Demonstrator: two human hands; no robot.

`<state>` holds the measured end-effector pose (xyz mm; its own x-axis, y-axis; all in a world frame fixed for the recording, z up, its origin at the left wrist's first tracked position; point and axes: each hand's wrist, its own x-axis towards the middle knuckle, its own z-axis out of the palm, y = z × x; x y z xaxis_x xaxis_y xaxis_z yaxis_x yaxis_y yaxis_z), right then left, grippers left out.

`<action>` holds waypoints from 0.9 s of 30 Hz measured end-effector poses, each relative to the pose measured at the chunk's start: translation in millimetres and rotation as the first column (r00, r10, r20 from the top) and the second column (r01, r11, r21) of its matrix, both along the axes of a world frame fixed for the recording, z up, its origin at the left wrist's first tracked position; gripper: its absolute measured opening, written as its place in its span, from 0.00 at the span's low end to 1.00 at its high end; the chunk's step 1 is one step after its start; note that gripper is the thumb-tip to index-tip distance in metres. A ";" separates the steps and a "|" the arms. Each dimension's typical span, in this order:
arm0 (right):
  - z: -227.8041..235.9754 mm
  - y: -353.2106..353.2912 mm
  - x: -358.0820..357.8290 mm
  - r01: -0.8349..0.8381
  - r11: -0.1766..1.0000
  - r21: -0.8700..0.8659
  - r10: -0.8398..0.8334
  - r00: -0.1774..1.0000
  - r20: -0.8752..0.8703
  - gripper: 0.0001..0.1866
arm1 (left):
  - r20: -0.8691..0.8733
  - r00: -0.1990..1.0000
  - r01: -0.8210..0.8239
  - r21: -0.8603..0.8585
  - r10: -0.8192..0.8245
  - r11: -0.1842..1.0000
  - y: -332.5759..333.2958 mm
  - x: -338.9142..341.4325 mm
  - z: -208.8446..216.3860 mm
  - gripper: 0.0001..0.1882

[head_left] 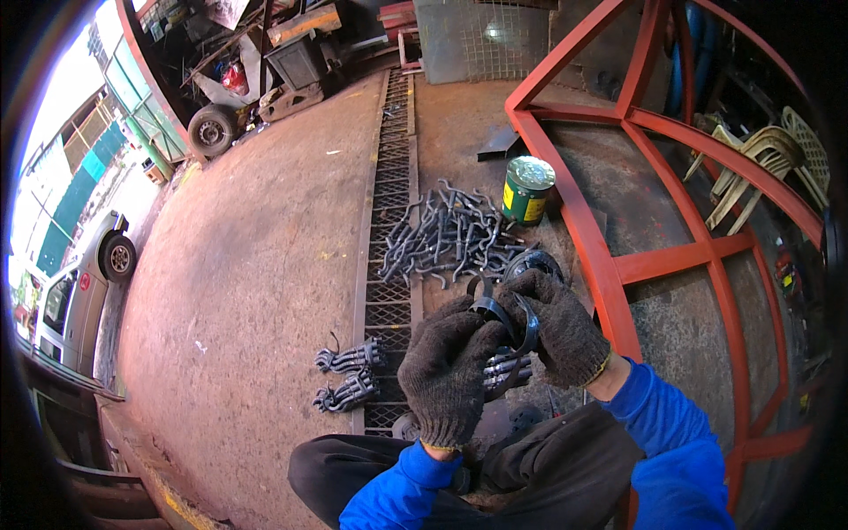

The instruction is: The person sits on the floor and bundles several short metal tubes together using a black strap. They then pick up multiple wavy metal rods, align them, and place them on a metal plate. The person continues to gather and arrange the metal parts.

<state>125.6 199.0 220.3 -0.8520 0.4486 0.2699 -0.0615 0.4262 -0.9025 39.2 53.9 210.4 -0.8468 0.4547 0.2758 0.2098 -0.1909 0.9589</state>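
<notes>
My left hand [446,375] and my right hand [558,329], both in dark knit gloves, are close together over my lap. Between them they grip a glossy black strap [530,325] that curls in loops. A coil of similar dark band [534,261] shows just beyond my right hand's knuckles. Under the hands lies a bundle of bent metal rods [507,369], partly hidden by the gloves and strap. Two tied bundles of bent rods [350,356] rest to the left, by the floor grating. Ahead is a loose pile of bent dark rods [450,231].
A green can [528,189] stands beside the pile. Red steel framework [609,265] rises close on my right, with stacked plastic chairs [764,159] behind it. A metal grating [393,194] runs along the concrete floor. A wheel [212,131] and a parked vehicle [84,300] are at left.
</notes>
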 end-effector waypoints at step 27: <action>32.2 -2.2 -3.1 -0.179 0.799 -0.573 0.307 0.942 0.134 0.24 | 0.086 0.996 -0.030 -0.082 0.037 0.996 -4.1 -4.6 4.7 0.09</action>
<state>122.4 196.7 252.5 -0.9596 0.2360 -0.1532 0.1213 -0.1441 -0.9821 34.6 49.8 215.1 -0.8812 0.4433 0.1640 0.1297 -0.1069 0.9858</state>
